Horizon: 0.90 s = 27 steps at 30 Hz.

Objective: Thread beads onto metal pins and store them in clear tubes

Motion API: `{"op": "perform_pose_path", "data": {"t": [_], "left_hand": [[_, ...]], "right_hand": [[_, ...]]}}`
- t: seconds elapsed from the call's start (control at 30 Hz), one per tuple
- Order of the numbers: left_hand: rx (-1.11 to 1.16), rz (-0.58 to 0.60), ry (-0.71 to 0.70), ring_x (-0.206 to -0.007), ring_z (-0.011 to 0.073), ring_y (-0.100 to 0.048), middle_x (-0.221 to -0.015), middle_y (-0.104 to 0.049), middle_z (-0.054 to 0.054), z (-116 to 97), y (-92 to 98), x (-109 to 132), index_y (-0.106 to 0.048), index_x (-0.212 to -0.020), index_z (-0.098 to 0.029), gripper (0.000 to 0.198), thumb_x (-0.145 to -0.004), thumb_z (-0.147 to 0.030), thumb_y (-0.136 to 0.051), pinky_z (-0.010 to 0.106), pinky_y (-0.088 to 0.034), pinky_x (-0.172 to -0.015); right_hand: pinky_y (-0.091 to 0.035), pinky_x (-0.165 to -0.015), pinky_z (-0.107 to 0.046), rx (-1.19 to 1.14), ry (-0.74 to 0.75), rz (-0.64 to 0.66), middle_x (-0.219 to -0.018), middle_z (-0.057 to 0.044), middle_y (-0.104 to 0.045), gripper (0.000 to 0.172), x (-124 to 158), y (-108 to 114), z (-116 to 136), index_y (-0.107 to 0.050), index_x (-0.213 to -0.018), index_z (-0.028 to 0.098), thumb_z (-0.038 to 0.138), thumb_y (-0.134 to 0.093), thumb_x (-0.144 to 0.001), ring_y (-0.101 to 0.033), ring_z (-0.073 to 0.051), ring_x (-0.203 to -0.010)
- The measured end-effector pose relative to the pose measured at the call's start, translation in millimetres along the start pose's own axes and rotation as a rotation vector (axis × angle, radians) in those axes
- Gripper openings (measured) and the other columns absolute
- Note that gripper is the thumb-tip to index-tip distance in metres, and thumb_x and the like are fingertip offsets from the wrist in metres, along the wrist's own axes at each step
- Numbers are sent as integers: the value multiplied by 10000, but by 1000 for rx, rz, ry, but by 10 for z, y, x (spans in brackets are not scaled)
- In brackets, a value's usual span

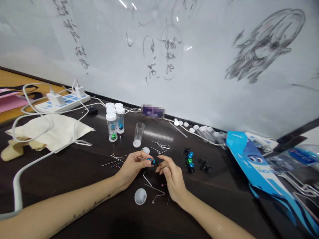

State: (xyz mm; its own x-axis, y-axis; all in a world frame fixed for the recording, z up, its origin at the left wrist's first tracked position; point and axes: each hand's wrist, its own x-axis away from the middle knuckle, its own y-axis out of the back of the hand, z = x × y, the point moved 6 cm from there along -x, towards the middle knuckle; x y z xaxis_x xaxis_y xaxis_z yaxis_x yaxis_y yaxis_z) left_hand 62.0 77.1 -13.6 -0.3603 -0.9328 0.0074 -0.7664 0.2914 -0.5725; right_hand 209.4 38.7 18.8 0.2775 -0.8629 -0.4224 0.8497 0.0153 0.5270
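Near the middle of the table, my left hand [132, 166] pinches a small blue and black piece [152, 161] between thumb and fingertips. A thin metal rod seems to run along it. My right hand [171, 174] is close by on the right, fingers bent and apart, the index fingertip at the black end of the piece; whether it touches cannot be made out. Below the hands lie a white round cap [140, 196] and a bent metal wire [156, 189]. A clear tube [139, 134] stands upright behind them.
Capped tubes [112, 127] with coloured parts stand back left. Metal hex keys [161, 146] lie behind my hands. Blue, green and black spools [190, 161] and black bits [204, 166] sit on the right, near a blue bag [249, 159]. A white cable [18, 186] crosses the left side.
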Motion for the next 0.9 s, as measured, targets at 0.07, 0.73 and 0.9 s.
{"op": "perform_pose_path", "data": {"t": [0.07,0.73,0.9], "left_hand": [[-5,1,-5,-725,135,-640,-755,-717,15,-5,-4,-1,-743,-776,-155,134,-670,-178,-822,267,-493,-761],[-24,11,-8,-738,140,-648,-762,-718,20,1,2,4,-739,-794,-152,122,-695,-173,-808,274,-489,-782],[-29,-2,2,-738,150,-650,-773,-720,29,0,5,3,-739,-789,-151,139,-681,-187,-819,287,-488,-782]], "right_hand": [[-468,-740,-328,0,12,1,-787,-19,-652,392,4,0,7,-529,-1226,239,463,-283,-1017,-607,-187,-757],[-479,-730,-332,-8,12,9,-783,-25,-648,383,4,5,34,-537,-1214,234,442,-281,-1020,-595,-187,-737],[-485,-725,-331,-9,1,8,-781,-28,-651,369,7,1,20,-531,-1207,226,429,-286,-1020,-597,-188,-731]]}}
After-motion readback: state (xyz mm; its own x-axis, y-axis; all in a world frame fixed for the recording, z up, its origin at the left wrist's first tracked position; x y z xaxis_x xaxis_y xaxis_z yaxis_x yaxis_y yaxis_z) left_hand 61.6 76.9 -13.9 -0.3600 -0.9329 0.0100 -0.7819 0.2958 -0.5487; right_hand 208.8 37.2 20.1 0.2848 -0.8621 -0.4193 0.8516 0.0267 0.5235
